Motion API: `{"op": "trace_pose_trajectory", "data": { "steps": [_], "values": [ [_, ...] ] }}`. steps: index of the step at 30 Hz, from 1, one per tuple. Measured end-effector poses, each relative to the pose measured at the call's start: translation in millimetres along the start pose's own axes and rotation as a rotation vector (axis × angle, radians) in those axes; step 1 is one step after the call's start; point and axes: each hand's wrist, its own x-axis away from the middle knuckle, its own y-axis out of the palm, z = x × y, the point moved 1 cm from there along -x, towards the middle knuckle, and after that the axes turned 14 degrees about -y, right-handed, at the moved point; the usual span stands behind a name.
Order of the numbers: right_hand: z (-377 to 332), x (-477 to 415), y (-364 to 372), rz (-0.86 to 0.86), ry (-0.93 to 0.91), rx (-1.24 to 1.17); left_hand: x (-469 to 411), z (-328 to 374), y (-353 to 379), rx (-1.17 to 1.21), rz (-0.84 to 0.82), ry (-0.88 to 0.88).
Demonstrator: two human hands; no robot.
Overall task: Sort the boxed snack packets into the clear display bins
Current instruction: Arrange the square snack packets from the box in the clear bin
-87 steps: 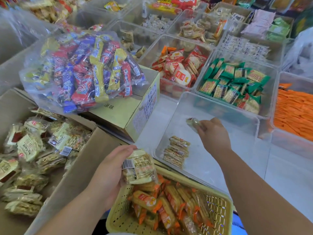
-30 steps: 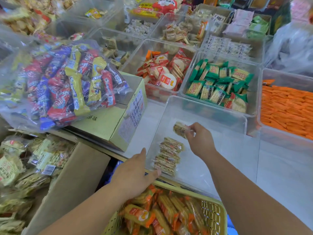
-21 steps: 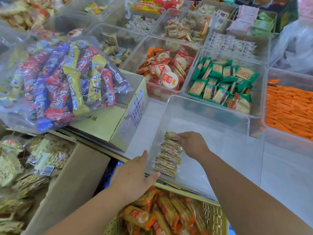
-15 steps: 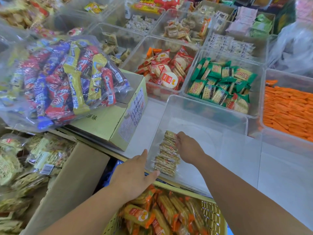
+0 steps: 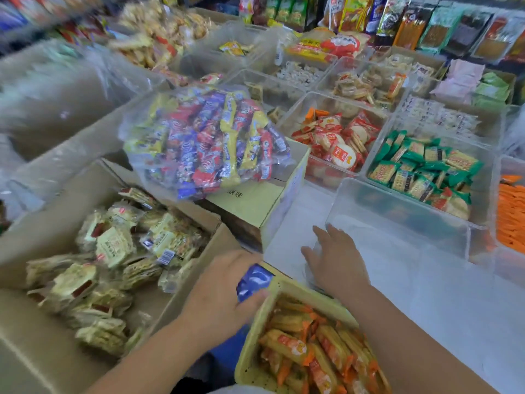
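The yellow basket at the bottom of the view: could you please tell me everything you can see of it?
The yellow basket looks like plastic, rectangular, with small holes in its walls and a plain rim. It sits upright at the bottom edge, partly cut off, loosely filled with orange-and-yellow packets. The left hand lies against its far left corner; whether it grips is unclear. The right forearm crosses its far right corner.
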Motion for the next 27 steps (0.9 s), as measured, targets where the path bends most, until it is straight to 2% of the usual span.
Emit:
{"op": "trace_pose_trajectory", "data": {
  "steps": [2, 4, 6, 8, 12, 16, 21, 27],
  "values": [
    [-60.8, 14.3, 11.3, 0.057, -0.224, -0.053, 20.9, -35.7, -24.5, 0.038, 0.152, -0.086],
    [-121.9, 29.6, 25.1, 0.053, -0.433, -0.129, 39.2, -80.5, -46.4, 0.029, 0.23, -0.211],
    [-174.1, 37.1, 40.8, 0.008, -0.582, -0.113, 52.9, -129.7, -66.7, -0.053, 0.245, -0.337],
    [-216.7, 37.7, 56.8, -0.049, -0.661, -0.064, 60.9, -175.7, -87.9, -0.187, 0.193, -0.472],
    [-266.0, 34.8, 90.0, -0.157, -0.619, 0.028, 54.8, -246.8, -125.8, -0.416, 0.034, -0.569],
    [-278.3, 34.8, 107.9, -0.162, -0.547, 0.232, 21.6, -288.0, -149.1, -0.508, -0.102, -0.521],
    [-277.7, 37.7, 111.1, -0.164, -0.487, 0.254, -16.1, -311.7, -153.3, -0.668, -0.33, -0.403],
    [-297.9, 32.3, 107.0, -0.273, -0.371, 0.355, -22.7, -323.8, -146.0, -0.635, -0.347, -0.293]
  ]
}}
